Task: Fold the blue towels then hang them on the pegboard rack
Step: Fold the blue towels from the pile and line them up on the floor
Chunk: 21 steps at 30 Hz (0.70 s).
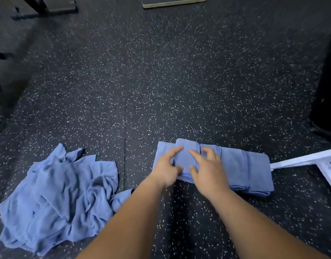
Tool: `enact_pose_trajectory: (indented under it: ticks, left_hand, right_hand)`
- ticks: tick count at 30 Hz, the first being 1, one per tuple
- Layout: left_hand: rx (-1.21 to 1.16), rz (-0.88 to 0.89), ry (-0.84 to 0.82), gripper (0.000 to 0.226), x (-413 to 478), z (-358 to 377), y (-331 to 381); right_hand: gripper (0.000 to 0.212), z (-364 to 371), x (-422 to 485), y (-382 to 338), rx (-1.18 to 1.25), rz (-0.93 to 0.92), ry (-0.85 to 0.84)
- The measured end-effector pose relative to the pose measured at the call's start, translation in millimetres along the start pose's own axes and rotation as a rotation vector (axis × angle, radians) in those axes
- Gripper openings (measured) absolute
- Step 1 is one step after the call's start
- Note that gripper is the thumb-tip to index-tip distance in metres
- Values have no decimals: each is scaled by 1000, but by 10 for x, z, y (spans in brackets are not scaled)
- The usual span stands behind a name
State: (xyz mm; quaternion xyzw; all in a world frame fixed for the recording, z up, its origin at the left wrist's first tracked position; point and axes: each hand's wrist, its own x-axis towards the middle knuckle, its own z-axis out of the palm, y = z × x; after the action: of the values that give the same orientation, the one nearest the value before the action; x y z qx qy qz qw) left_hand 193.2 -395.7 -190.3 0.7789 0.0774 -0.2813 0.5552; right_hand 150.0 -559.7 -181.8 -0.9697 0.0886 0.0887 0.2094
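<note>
- Fingers of the left hand (166, 171) and right hand (207, 172) curl round a small folded towel (185, 157), gripping its two sides.
- It sits on a row of folded towels (250, 171) lying on the speckled floor (161, 81).
- Crumpled towels (58, 193) lie heaped well to the left.
- White pegboard rack (327, 165) lies just beside the row's right end.

Towels (58, 193): thin blue cloth, matt, creased. Floor (161, 71): blk speckled, rubber-like, matt. Rack (329, 169): wht perforated, plastic-looking.
</note>
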Motion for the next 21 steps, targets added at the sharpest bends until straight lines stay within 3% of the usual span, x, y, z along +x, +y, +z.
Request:
enact_pose_trajectory:
  ticks: [3,7,9,12,16,21]
  left_hand:
    - [277,70,-7,72,37,104,-123]
    - [830,209,165,72,69,182,-239]
    - [986,247,221,66,48,199,-198]
    - [1094,226,160,66,63,246,-214]
    - [1068,146,74,74,46,231,-213]
    - [1021,141,30,75,-216,-19,-125]
  right_hand:
    - [53,70,-8,63,-157,-21,11]
    - [54,146,-35,42,-292,-35,6]
    - [56,174,-61,28,-321,-36,-35]
    - [64,196,-67,24,-386,-32,-134]
    - [67,93,-2,-33,-411,-14,-228]
    - [65,-129,-79,-18,-393,-50,-207]
